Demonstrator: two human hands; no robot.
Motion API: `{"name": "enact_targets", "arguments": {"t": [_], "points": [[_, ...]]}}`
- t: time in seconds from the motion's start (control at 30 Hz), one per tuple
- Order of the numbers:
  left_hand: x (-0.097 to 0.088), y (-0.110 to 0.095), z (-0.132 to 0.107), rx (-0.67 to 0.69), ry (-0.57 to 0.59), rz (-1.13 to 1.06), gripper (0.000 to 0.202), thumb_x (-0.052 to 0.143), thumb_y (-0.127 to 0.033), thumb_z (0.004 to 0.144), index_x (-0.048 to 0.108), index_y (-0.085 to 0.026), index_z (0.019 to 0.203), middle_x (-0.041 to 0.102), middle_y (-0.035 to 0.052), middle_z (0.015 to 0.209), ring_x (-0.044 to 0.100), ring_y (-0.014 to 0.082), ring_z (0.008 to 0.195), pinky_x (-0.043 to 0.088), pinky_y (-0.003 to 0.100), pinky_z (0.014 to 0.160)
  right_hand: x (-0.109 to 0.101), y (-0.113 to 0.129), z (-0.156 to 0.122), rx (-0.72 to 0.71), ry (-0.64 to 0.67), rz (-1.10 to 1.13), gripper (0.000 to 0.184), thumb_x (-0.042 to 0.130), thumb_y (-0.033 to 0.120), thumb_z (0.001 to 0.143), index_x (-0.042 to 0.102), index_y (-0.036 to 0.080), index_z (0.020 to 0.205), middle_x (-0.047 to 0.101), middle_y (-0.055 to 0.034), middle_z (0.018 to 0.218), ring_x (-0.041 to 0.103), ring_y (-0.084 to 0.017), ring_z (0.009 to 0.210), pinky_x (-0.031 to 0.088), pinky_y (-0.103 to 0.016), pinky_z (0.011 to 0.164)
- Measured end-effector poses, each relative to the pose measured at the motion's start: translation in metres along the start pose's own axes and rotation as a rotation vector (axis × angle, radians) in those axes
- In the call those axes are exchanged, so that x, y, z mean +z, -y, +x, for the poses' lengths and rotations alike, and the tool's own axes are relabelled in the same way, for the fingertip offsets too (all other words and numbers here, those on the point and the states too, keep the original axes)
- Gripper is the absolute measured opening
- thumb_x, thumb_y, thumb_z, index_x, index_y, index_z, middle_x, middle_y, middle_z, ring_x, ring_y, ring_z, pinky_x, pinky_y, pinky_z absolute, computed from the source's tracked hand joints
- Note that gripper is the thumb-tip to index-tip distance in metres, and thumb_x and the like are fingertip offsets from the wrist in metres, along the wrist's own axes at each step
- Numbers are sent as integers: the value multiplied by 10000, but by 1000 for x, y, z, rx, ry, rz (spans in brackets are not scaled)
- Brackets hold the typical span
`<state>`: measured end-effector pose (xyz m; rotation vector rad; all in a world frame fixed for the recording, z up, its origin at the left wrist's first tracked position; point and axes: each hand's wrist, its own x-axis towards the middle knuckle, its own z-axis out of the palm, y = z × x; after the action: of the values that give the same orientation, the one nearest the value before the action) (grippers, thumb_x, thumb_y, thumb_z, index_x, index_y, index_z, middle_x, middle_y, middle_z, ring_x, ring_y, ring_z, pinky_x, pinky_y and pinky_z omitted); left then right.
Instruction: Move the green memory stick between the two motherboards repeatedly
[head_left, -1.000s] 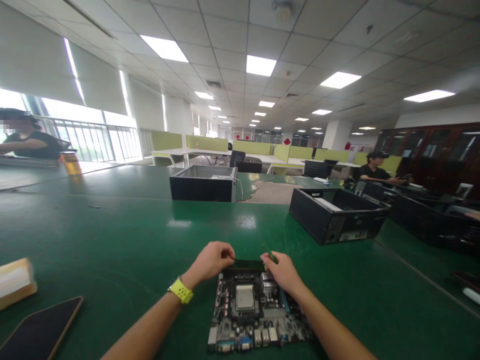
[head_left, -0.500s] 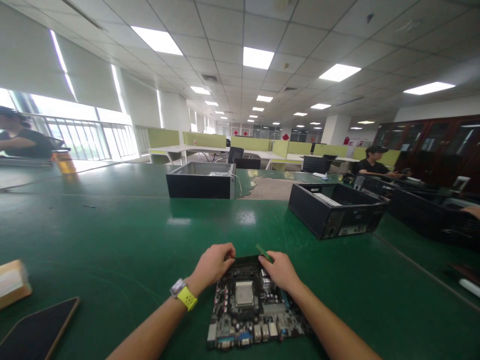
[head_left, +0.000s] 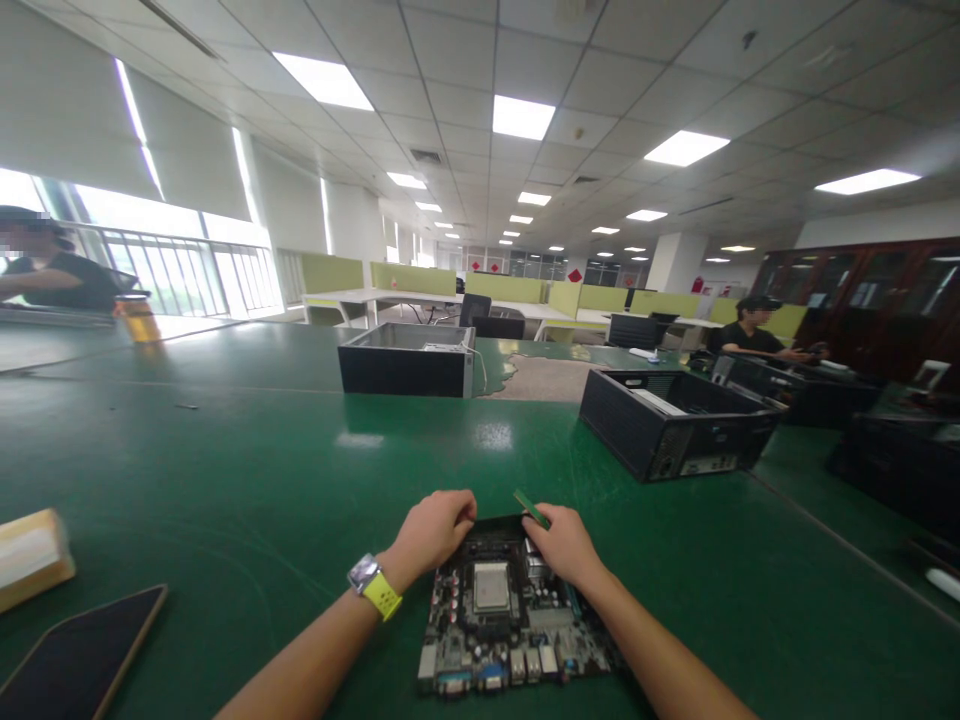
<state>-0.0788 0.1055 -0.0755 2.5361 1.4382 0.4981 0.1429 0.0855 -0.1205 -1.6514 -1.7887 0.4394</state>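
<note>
A motherboard [head_left: 540, 625] lies flat on the green table, its port side towards me and a square metal-topped processor [head_left: 491, 588] in its socket. My left hand [head_left: 435, 530], with a yellow-strapped watch [head_left: 375, 585] on the wrist, is closed at the board's far left corner. Its fingertips are partly hidden and appear to pinch the board's edge. Between the thumb and fingers of my right hand [head_left: 562, 545] is a green memory stick [head_left: 530, 507], tilted over the far right part of the board. Its lower end is hidden by the hand.
Open black computer cases stand beyond the board, one at far centre [head_left: 405, 370] and one to the right [head_left: 667, 430]. A dark flat panel [head_left: 90, 650] and a yellowish box [head_left: 34, 555] lie at left. Two people sit farther off, left [head_left: 64, 275] and right [head_left: 757, 335].
The view has shifted slightly. Both hands stay at the far edge of the motherboard, the memory stick still in the right one. The other person's hand at far right has left the view.
</note>
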Motion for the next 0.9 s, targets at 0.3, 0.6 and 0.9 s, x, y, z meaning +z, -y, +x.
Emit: {"name": "enact_targets", "arguments": {"t": [0.3,0.6,0.9], "points": [[0,4,0,-6,4,-1,108,476,-176,705,535,-217,786,605,15,831,519,153,768,339,239,634,-3,4,-1,1,-10,20,257,490,351,775,684,184,771,653,-27,687,554,-146,654,355,-220,623],[-7,4,-1,-42,72,10,140,471,-163,691,554,-223,787,613,15,819,535,156,761,335,239,615,-3,3,-1,-2,-8,16,251,489,349,773,677,183,748,643,-21,671,551,-141,645,354,-216,612],[-7,8,0,-38,68,10,153,482,-173,664,554,-227,788,616,12,817,538,153,753,341,235,609,-2,3,-1,3,-22,19,271,484,366,785,685,185,785,659,-32,700,566,-150,661,369,-224,638]]}}
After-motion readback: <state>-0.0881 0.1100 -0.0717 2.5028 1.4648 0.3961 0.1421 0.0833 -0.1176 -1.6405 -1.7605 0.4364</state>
